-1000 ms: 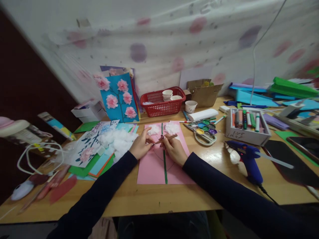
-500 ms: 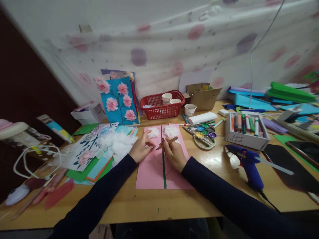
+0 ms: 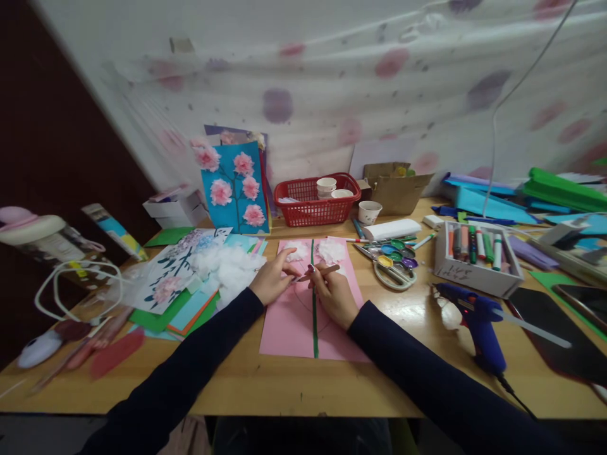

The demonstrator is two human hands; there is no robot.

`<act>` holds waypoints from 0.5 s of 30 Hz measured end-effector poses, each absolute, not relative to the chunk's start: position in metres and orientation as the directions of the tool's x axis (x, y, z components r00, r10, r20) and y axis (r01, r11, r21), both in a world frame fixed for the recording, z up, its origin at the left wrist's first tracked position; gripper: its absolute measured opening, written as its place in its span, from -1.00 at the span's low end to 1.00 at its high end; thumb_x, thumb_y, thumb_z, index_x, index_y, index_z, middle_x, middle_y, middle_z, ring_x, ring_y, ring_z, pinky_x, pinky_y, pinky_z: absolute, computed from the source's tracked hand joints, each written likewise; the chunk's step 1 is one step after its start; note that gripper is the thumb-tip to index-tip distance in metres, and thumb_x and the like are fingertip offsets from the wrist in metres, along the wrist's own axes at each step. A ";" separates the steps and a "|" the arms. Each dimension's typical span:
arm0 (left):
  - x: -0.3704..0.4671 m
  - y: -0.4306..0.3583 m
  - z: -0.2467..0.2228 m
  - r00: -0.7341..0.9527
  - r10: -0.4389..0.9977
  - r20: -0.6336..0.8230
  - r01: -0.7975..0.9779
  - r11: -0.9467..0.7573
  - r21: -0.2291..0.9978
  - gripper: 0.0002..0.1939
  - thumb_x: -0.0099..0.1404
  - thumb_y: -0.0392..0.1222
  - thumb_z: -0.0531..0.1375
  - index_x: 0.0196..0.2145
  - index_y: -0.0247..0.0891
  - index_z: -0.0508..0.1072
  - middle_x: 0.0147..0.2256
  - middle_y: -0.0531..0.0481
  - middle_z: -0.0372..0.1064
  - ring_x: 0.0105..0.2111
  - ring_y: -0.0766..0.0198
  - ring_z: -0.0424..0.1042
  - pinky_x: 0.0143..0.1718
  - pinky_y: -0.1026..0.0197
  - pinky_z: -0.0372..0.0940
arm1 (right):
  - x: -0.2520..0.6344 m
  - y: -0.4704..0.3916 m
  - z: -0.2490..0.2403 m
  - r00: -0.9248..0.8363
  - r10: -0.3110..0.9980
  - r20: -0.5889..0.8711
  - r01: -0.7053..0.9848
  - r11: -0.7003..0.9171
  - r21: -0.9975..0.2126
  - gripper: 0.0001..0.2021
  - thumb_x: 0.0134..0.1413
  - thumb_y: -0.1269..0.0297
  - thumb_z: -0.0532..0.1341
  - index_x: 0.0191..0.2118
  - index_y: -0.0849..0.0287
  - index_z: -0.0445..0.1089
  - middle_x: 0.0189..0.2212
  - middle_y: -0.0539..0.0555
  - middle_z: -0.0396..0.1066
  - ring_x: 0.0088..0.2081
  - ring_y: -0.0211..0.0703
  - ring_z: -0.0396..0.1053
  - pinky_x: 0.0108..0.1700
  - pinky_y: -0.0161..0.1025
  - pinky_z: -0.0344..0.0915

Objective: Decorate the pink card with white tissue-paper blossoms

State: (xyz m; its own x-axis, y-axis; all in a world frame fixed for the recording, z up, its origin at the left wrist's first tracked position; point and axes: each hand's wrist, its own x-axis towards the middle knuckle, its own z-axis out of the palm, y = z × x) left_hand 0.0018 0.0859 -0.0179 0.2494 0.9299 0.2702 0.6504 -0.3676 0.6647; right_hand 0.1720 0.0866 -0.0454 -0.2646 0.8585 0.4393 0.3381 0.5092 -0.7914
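A sheet of pink paper (image 3: 284, 332) lies on the table, with a green painted stripe (image 3: 315, 335) down its middle and thin curved pencil lines. White cotton tufts (image 3: 331, 251) sit at its top on both sides of the stripe. My right hand (image 3: 336, 297) grips a brown pencil (image 3: 327, 270), its tip slanting down to the left over the paper. My left hand (image 3: 272, 278) rests at the sheet's left edge, fingers apart and curved toward the pencil tip. I see nothing held in it. Left of it lies a heap of cotton (image 3: 232, 272).
A blue card with pink flowers (image 3: 232, 208) leans at the back beside a red basket (image 3: 313, 218). To the right are scissors (image 3: 396, 281), a paint palette (image 3: 397, 249), a marker box (image 3: 478, 275) and a blue glue gun (image 3: 478, 322). Coloured sheets (image 3: 156, 319) lie left.
The whole view has shifted a little, so things appear slightly further right. Both hands keep nearly the same place over the paper, and the pencil remains in my right hand.
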 end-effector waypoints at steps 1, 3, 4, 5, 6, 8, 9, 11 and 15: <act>0.002 0.086 -0.019 0.252 0.930 0.270 0.646 -0.369 0.668 -0.42 0.09 -0.43 0.14 0.08 -0.26 0.12 -0.33 -0.02 0.53 -0.28 0.26 0.49 -0.15 0.19 0.28 | 0.172 0.087 -0.046 -0.266 0.858 0.439 0.338 0.510 -0.791 -0.67 0.24 0.20 -0.05 -0.47 0.18 0.30 -0.58 0.00 0.35 -0.56 -0.27 0.28 -0.48 -0.36 0.15; 0.002 0.087 -0.019 0.256 0.929 0.266 0.637 -0.369 0.677 -0.41 0.09 -0.43 0.14 0.09 -0.26 0.12 -0.33 -0.02 0.53 -0.27 0.25 0.49 -0.16 0.20 0.30 | 0.172 0.087 -0.046 -0.271 0.855 0.442 0.342 0.515 -0.786 -0.66 0.24 0.20 -0.06 -0.48 0.18 0.29 -0.58 0.00 0.35 -0.56 -0.27 0.28 -0.48 -0.36 0.15; 0.002 0.087 -0.020 0.259 0.929 0.265 0.633 -0.370 0.680 -0.41 0.09 -0.43 0.14 0.09 -0.27 0.12 -0.33 -0.02 0.53 -0.26 0.25 0.49 -0.16 0.20 0.30 | 0.172 0.087 -0.046 -0.275 0.852 0.445 0.347 0.520 -0.781 -0.66 0.24 0.20 -0.06 -0.48 0.18 0.29 -0.58 0.00 0.35 -0.56 -0.26 0.29 -0.48 -0.36 0.14; 0.002 0.087 -0.020 0.262 0.928 0.264 0.630 -0.371 0.682 -0.40 0.09 -0.43 0.14 0.09 -0.28 0.12 -0.32 -0.03 0.53 -0.26 0.24 0.49 -0.16 0.20 0.30 | 0.172 0.087 -0.046 -0.278 0.850 0.447 0.353 0.523 -0.775 -0.66 0.24 0.19 -0.06 -0.48 0.18 0.30 -0.58 0.01 0.35 -0.55 -0.26 0.29 -0.47 -0.36 0.14; 0.002 0.087 -0.020 0.265 0.928 0.263 0.628 -0.373 0.683 -0.41 0.09 -0.43 0.14 0.09 -0.28 0.12 -0.32 -0.03 0.53 -0.25 0.24 0.49 -0.16 0.20 0.30 | 0.172 0.088 -0.047 -0.277 0.849 0.449 0.360 0.525 -0.771 -0.65 0.25 0.19 -0.06 -0.48 0.18 0.30 -0.58 0.01 0.35 -0.55 -0.26 0.29 -0.47 -0.36 0.14; 0.001 0.087 -0.020 0.272 0.925 0.265 0.628 -0.380 0.680 -0.42 0.09 -0.43 0.14 0.09 -0.28 0.12 -0.31 -0.04 0.53 -0.25 0.24 0.49 -0.14 0.19 0.29 | 0.172 0.088 -0.047 -0.270 0.852 0.447 0.368 0.521 -0.770 -0.65 0.24 0.18 -0.05 -0.48 0.18 0.30 -0.58 0.01 0.35 -0.55 -0.26 0.29 -0.47 -0.36 0.14; 0.001 0.086 -0.020 0.274 0.923 0.270 0.628 -0.384 0.676 -0.42 0.09 -0.42 0.13 0.08 -0.28 0.13 -0.31 -0.04 0.53 -0.25 0.25 0.49 -0.13 0.18 0.29 | 0.172 0.089 -0.048 -0.268 0.855 0.445 0.368 0.517 -0.773 -0.65 0.24 0.18 -0.05 -0.49 0.19 0.30 -0.58 0.01 0.35 -0.55 -0.26 0.29 -0.47 -0.36 0.14; 0.001 0.086 -0.019 0.276 0.920 0.276 0.629 -0.391 0.672 -0.44 0.10 -0.42 0.13 0.07 -0.27 0.13 -0.31 -0.03 0.52 -0.24 0.25 0.48 -0.12 0.17 0.28 | 0.172 0.089 -0.048 -0.269 0.857 0.440 0.366 0.513 -0.776 -0.65 0.24 0.17 -0.05 -0.49 0.18 0.30 -0.58 0.01 0.36 -0.55 -0.26 0.30 -0.47 -0.35 0.14; 0.001 0.085 -0.019 0.279 0.921 0.273 0.629 -0.390 0.673 -0.44 0.10 -0.43 0.11 0.08 -0.28 0.12 -0.30 -0.04 0.51 -0.24 0.25 0.48 -0.12 0.18 0.28 | 0.172 0.089 -0.048 -0.275 0.859 0.431 0.369 0.508 -0.778 -0.65 0.23 0.18 -0.06 -0.50 0.17 0.29 -0.57 0.02 0.38 -0.54 -0.24 0.31 -0.46 -0.34 0.17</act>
